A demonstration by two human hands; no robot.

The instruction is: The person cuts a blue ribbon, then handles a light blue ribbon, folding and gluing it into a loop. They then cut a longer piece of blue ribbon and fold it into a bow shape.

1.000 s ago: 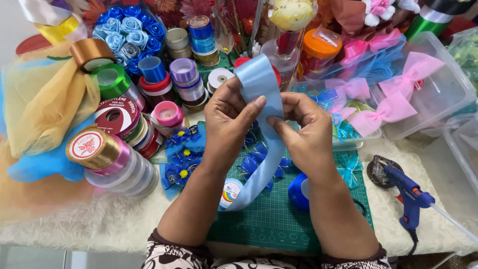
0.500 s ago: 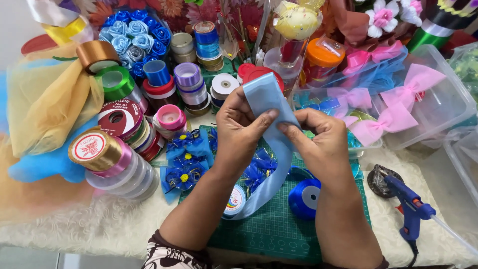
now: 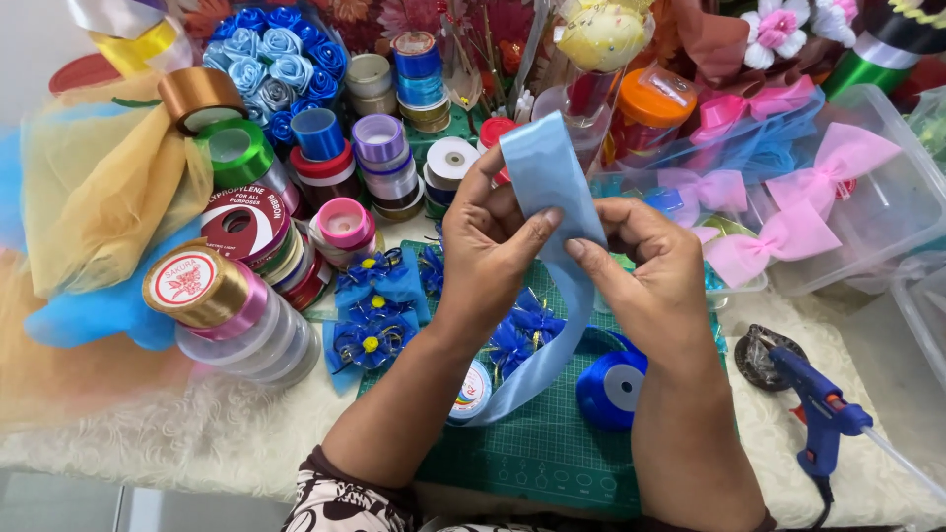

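Both hands, left hand (image 3: 493, 251) and right hand (image 3: 655, 281), grip clamped on a light blue ribbon (image 3: 547, 182) above the green cutting mat (image 3: 552, 443).

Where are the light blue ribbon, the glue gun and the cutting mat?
light blue ribbon (image 3: 540, 163), head view, flat upper part above the hands
glue gun (image 3: 826, 414), head view, blue body
cutting mat (image 3: 547, 448), head view, bare green area

You're at a home craft table: stacked ribbon spools (image 3: 236, 222), a green cutting mat (image 3: 552, 443), a glue gun (image 3: 823, 419), finished pink bows (image 3: 788, 232)
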